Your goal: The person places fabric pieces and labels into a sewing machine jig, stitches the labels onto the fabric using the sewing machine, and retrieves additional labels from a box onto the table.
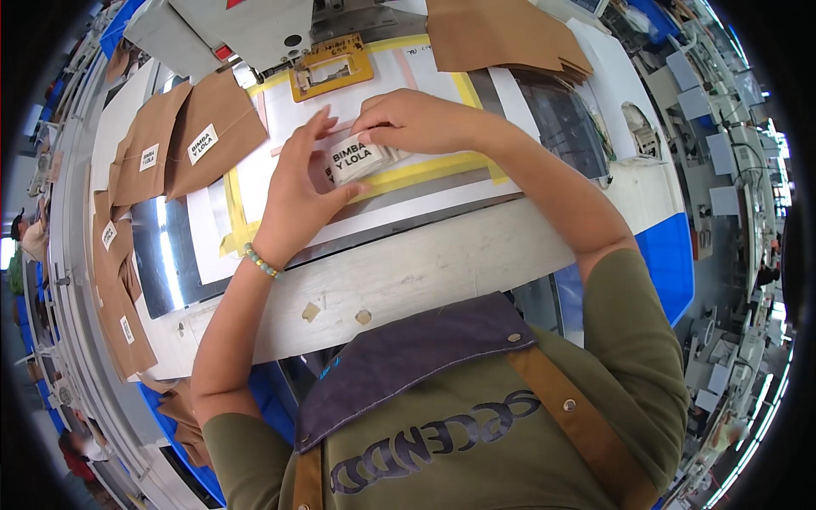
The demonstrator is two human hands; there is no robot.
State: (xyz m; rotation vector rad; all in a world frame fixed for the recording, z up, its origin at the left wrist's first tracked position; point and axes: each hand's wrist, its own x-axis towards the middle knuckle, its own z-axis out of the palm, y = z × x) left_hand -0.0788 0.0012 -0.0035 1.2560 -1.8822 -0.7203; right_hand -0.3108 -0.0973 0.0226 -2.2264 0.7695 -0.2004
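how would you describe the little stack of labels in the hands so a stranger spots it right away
Start at the grey sewing machine head at the top, then come down onto the white panel with yellow tape borders. There both hands, left and right, pinch a small stack of white labels with black print, loose, unlike those sewn on brown pieces.

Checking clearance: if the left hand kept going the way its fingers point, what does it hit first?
Likely the yellow metal clamp frame at the sewing machine head; the left hand points up toward it over the white template. Depth is unclear.
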